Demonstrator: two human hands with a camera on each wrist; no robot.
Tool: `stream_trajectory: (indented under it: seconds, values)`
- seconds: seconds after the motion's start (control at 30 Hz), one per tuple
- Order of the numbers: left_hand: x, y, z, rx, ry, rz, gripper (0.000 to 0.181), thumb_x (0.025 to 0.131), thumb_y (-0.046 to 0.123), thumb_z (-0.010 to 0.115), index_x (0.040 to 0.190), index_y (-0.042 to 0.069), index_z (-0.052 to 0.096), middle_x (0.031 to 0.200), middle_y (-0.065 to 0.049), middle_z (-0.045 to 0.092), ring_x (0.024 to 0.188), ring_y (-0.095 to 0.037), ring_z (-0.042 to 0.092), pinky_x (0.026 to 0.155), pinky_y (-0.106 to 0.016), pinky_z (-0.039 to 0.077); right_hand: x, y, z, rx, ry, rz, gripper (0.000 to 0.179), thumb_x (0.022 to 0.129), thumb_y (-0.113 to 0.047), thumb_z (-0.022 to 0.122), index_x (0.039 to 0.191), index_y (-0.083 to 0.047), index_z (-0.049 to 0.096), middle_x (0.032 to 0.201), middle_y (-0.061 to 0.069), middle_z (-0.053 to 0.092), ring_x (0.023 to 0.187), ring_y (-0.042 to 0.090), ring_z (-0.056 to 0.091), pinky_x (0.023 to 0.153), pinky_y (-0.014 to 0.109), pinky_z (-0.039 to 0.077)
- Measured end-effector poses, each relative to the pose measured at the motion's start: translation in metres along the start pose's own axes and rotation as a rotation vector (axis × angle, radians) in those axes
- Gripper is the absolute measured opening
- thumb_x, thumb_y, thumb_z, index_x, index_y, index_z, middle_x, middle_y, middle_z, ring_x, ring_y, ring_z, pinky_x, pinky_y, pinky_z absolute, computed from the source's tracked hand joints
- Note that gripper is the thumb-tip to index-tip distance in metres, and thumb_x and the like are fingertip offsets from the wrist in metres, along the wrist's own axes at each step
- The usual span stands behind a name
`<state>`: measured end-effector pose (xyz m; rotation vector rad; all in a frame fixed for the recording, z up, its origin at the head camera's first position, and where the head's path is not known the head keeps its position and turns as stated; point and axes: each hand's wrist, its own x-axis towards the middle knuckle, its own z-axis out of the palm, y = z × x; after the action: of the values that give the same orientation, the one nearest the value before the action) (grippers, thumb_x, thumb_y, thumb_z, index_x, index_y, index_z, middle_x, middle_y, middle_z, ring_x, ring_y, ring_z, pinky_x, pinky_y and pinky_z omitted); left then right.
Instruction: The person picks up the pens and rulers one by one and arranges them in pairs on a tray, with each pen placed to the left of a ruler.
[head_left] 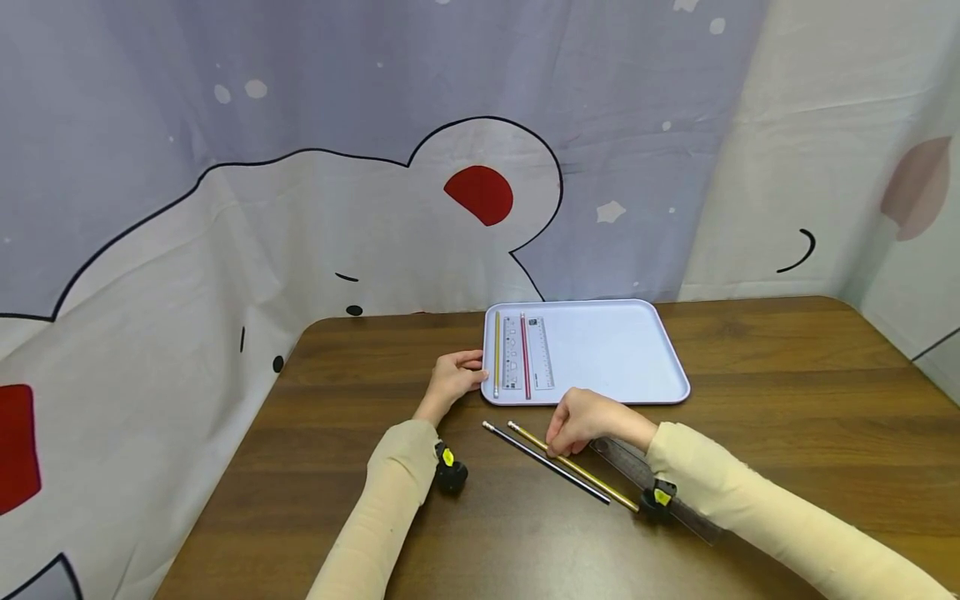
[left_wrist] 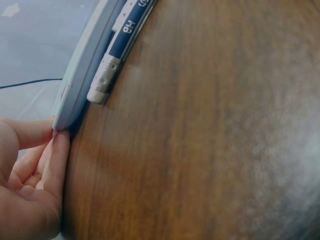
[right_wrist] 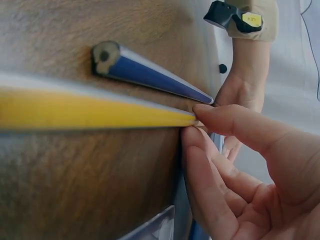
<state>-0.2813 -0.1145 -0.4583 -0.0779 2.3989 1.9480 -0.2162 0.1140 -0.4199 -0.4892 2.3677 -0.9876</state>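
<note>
While the tray's left edge [head_left: 485, 337] is pinched by the left hand [head_left: 452, 379], the nearer yellow pencil [head_left: 596, 482] is pinched by the right hand [head_left: 582, 422], with worktop [head_left: 787, 417] room rightward.

1. "HB": pale letters near the eraser end of the dark blue pencil [left_wrist: 121, 46], which lies on the table [head_left: 787, 433] off the tray's [head_left: 600, 354] near-left corner.
2. Yellow label [right_wrist: 251, 20], left wrist camera [right_wrist: 220, 15]: print blurred.
3. Rulers [head_left: 543, 358] toward tray's left edge: markings too small.
</note>
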Motion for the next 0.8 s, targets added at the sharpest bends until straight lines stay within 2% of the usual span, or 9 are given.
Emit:
stream_trajectory:
  seconds: [0.2, 0.47, 0.8]
  values:
    - [0.0, 0.0, 0.0, 0.002, 0.001, 0.003, 0.041, 0.083, -0.007, 0.064, 0.125, -0.005, 0.06, 0.109, -0.025, 0.066, 0.079, -0.011, 0.061, 0.078, -0.031, 0.06, 0.002, 0.001, 0.002, -0.017, 0.016, -0.009, 0.007, 0.071, -0.007, 0.078, 0.075, -0.002, 0.074, 0.06, -0.002, 0.067, 0.053, 0.007, 0.062, 0.057, 0.024, 0.059]
    - [0.0, 0.0, 0.0, 0.016, 0.003, 0.008, 0.041, 0.083, -0.006, 0.065, 0.124, -0.005, 0.061, 0.107, -0.024, 0.067, 0.079, -0.011, 0.062, 0.076, -0.03, 0.06, 0.006, 0.011, 0.001, 0.111, -0.038, -0.004, 0.012, 0.073, -0.004, 0.071, 0.082, 0.003, 0.074, 0.064, 0.0, 0.069, 0.055, 0.005, 0.06, 0.06, 0.025, 0.059]
    - [0.001, 0.0, 0.0, 0.02, -0.005, 0.011, 0.042, 0.084, -0.006, 0.065, 0.125, -0.005, 0.06, 0.108, -0.025, 0.066, 0.077, -0.01, 0.061, 0.076, -0.03, 0.06, 0.006, 0.013, -0.002, 0.159, -0.066, -0.016, 0.014, 0.073, -0.005, 0.072, 0.084, 0.004, 0.074, 0.06, -0.004, 0.066, 0.054, 0.004, 0.059, 0.058, 0.022, 0.058]
